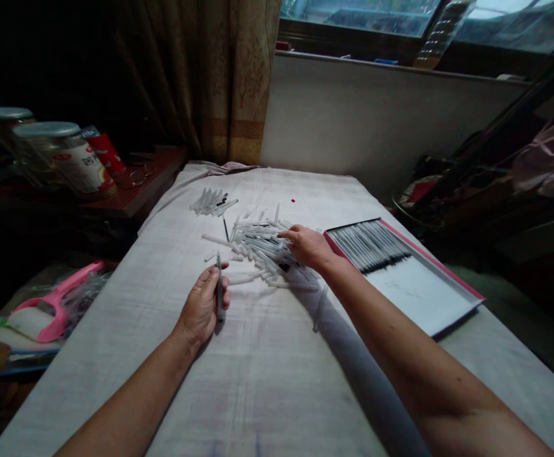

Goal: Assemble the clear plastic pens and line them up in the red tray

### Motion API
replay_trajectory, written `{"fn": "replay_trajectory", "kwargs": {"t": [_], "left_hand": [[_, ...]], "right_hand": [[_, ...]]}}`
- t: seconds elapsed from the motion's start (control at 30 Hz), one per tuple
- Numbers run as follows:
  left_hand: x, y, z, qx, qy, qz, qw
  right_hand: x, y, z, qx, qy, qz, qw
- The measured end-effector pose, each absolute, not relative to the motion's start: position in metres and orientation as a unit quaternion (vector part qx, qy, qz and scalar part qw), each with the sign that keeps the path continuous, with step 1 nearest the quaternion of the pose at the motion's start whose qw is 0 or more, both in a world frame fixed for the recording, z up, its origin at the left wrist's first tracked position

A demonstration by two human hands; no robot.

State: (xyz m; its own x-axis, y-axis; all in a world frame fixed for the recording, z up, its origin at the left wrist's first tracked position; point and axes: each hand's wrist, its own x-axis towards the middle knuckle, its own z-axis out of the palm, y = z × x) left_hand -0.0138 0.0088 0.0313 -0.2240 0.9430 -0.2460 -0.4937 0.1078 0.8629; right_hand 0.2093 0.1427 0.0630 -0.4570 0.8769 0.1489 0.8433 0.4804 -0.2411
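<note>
My left hand [205, 300] is closed around a clear pen [219, 289] with a dark lower end, held upright above the cloth. Over a loose pile of clear pen parts [262, 247] reaches my right hand [309, 245], its index finger stretched out and nothing visible in its fingers. Some dark pieces lie among the tubes. Behind the pile, to the left, is a smaller bunch of pens [211, 202]. At the right, a shallow red-edged box [429, 298] holds a row of clear pens [372, 244] with dark ends, lined up side by side.
A white cloth [267, 381] covers the table. One tiny red piece [293, 200] lies behind the pile. Lidded jars [74, 158] stand on a wooden side table [148, 187] at left, above a pink-handled item [60, 304]. A curtain [229, 76] hangs behind.
</note>
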Motion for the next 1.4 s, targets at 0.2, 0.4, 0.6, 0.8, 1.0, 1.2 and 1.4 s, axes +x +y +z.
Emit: {"fn": "replay_trajectory", "kwargs": {"t": [0.2,0.4,0.6,0.8,1.0,1.2,1.4], "left_hand": [[-0.017,0.006,0.028,0.323,0.493,0.554,0.588],[-0.021,0.004,0.024,0.367,0.501,0.495,0.608],[-0.011,-0.006,0.018,0.467,0.53,0.421,0.569],[-0.006,-0.011,0.014,0.602,0.543,0.361,0.461],[-0.006,-0.012,0.013,0.635,0.542,0.343,0.431],[-0.006,-0.013,0.015,0.655,0.54,0.334,0.41],[-0.003,-0.014,0.022,0.685,0.539,0.308,0.382]], "right_hand": [[0.203,0.168,0.067,-0.446,-0.893,0.059,0.028],[0.207,0.151,0.057,-0.52,-0.762,0.284,0.26],[0.204,0.079,0.043,-0.446,-0.412,0.678,0.414],[0.193,0.047,0.037,-0.436,-0.321,0.721,0.433],[0.191,0.045,0.037,-0.438,-0.347,0.709,0.429],[0.191,0.043,0.038,-0.443,-0.424,0.672,0.417],[0.198,0.046,0.043,-0.463,-0.509,0.643,0.337]]}}
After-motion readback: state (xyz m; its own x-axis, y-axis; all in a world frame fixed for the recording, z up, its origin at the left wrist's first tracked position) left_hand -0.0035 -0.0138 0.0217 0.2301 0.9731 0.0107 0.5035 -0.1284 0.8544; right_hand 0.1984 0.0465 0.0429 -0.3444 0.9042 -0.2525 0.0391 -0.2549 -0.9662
